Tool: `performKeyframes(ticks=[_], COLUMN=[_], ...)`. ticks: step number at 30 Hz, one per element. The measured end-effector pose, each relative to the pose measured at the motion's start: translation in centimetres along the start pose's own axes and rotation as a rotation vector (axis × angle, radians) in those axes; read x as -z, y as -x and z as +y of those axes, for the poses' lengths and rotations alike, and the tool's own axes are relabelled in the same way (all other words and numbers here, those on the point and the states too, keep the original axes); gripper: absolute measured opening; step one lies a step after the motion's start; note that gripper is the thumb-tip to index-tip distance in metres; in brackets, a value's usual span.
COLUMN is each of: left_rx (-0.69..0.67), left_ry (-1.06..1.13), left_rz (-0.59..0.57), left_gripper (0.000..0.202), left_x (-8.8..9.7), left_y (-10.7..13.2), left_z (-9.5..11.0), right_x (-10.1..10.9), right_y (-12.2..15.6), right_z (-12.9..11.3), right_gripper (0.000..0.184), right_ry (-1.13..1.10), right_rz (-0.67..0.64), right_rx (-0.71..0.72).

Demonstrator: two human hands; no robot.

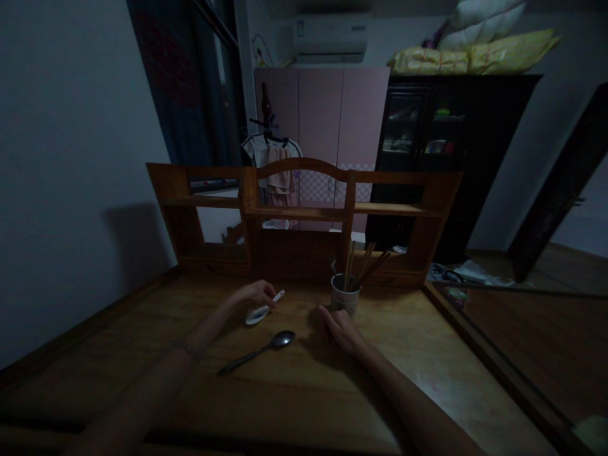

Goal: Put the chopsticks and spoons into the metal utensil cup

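Note:
My left hand [260,294] is closed, its fingertips on the handle of a white spoon [257,316]. The spoon's bowl points toward the lower left, at or just above the wooden desk [294,399]. Just in front of the cup, my right hand [339,329] rests with its fingers curled in and nothing visible in them. Whether it touches the cup I cannot tell. The light-coloured cup [342,300] stands upright and holds several chopsticks [365,266] and a thin metal handle. Between my forearms lies a dark metal spoon [284,339], its bowl toward the upper right.
A wooden shelf unit [299,214] rises along the desk's far edge. Beyond it stand a pink wardrobe [320,114], a dark cabinet [456,126] and a clothes rack with hanging clothes [278,158]. A wall [80,158] borders the left side. The light is dim.

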State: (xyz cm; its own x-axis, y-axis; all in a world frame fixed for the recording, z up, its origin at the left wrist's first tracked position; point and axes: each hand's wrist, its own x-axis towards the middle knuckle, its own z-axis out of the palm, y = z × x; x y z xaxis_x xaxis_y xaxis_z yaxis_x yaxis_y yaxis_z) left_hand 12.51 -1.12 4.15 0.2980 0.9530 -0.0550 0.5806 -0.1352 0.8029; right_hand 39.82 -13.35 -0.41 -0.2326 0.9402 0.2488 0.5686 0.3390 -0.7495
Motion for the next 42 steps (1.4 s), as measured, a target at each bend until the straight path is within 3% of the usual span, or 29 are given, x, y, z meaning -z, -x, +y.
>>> performKeyframes(ticks=[7, 11, 14, 18, 22, 31, 42], left_rx=[-0.067, -0.199, -0.208, -0.097, -0.048, -0.099, -0.236], left_ry=[0.03, 0.097, 0.281, 0.636, 0.826, 0.968, 0.869], left_rz=[0.002, 0.101, 0.082, 0.028, 0.03, 0.019, 0.037], left_gripper=[0.026, 0.033, 0.038, 0.038, 0.036, 0.03, 0.03], left_x=[-2.8, -4.3, -5.2, -6.0, -6.6, -7.1, -6.8], left_y=[-0.7, -1.1, -1.1, -0.8, -0.5, 0.1, 0.7], left_z=[-1.4, -1.1, -0.9, -0.6, -0.4, -0.6, -0.2], right_x=[-0.2, -0.3, -0.4, -0.9, -1.6, -2.0, -1.9], right_y=[-0.2, -0.3, -0.3, 0.0, 0.1, -0.2, -0.2], right_z=[0.0, 0.0, -0.5, -2.1, -3.3, -2.1, -2.6], right_gripper=[0.075, 0.073, 0.062, 0.031, 0.051, 0.033, 0.023], right_ry=[0.004, 0.037, 0.145, 0.246, 0.225, 0.27, 0.225], right_rz=[-0.005, 0.004, 0.011, 0.037, -0.004, 0.028, 0.029], right_rx=[-0.011, -0.004, 0.09, 0.216, 0.306, 0.339, 0.316])
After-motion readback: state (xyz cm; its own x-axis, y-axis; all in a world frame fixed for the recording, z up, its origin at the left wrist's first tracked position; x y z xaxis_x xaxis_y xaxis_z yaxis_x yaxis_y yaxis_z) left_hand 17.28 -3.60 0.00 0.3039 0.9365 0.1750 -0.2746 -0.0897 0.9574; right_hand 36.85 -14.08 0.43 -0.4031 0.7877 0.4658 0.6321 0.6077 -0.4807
